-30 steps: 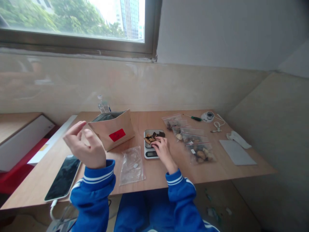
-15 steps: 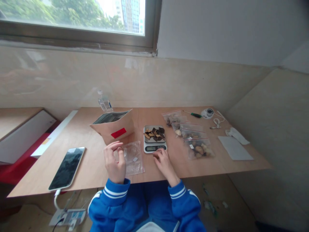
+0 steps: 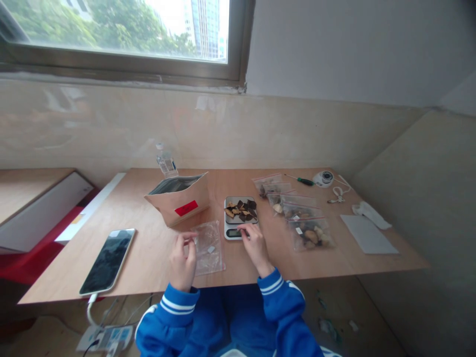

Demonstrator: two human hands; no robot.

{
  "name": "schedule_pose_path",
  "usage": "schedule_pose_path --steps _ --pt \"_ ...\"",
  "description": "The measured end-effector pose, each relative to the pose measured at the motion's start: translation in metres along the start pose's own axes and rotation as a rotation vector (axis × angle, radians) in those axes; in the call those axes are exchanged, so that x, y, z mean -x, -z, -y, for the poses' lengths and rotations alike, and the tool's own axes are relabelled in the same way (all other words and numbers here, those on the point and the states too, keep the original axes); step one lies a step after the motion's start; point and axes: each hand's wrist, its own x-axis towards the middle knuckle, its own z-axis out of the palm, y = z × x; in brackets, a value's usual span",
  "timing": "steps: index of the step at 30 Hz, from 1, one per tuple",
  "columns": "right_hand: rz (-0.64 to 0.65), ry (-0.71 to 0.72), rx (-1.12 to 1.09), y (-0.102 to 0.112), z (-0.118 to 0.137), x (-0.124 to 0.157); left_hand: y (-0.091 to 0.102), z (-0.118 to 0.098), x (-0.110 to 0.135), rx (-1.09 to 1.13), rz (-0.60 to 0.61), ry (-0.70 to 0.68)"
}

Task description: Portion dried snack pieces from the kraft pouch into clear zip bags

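Note:
My left hand [image 3: 183, 263] is raised over the left edge of a flat clear zip bag [image 3: 210, 248] with a small white label. Its fingers are loosely bent, thumb apart, with nothing visible in them. My right hand [image 3: 256, 247] reaches to the front of a white digital kitchen scale [image 3: 227, 234]. Those fingertips are drawn together and cover part of its display; whatever they may hold is too small to make out. Dark and tan dried pieces [image 3: 241, 210] lie spread on the scale's plate. Behind the clear bag stands an open brown paper pouch [image 3: 182, 203] with a red label.
To the right lie several zip bags of dried goods [image 3: 312, 235], a green-handled screwdriver [image 3: 305, 182], a white camera [image 3: 323, 178] with cable, and white paper [image 3: 368, 234]. A phone [image 3: 108, 262] on its charging cable lies left. A clear bottle [image 3: 167, 162] stands near the wall.
My right hand has moved up from the scale's front edge onto its display. My left hand has shifted slightly away from the pouch, towards me. The whole view has tilted a little.

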Motion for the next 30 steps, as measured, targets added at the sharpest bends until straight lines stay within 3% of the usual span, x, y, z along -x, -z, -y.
schedule_pose_path --steps 3,5,9,13,21,30 --pt "-0.059 0.017 0.007 -0.001 0.005 -0.020 -0.001 0.001 0.004 0.008 0.011 0.000" --pt "-0.113 0.029 -0.023 0.001 0.005 -0.016 0.002 0.004 0.006 0.008 -0.004 -0.017" --pt "-0.192 -0.056 -0.051 0.010 -0.003 0.027 0.007 0.013 0.006 -0.010 -0.019 -0.015" --pt "-0.144 -0.117 0.049 0.014 -0.013 0.057 0.004 0.018 0.005 -0.011 0.011 0.015" --pt "-0.024 -0.038 0.337 -0.008 -0.007 0.028 0.000 0.012 0.015 0.003 0.103 0.021" --pt "-0.142 -0.178 0.372 -0.030 -0.003 0.016 0.009 0.014 0.014 0.002 0.094 0.030"
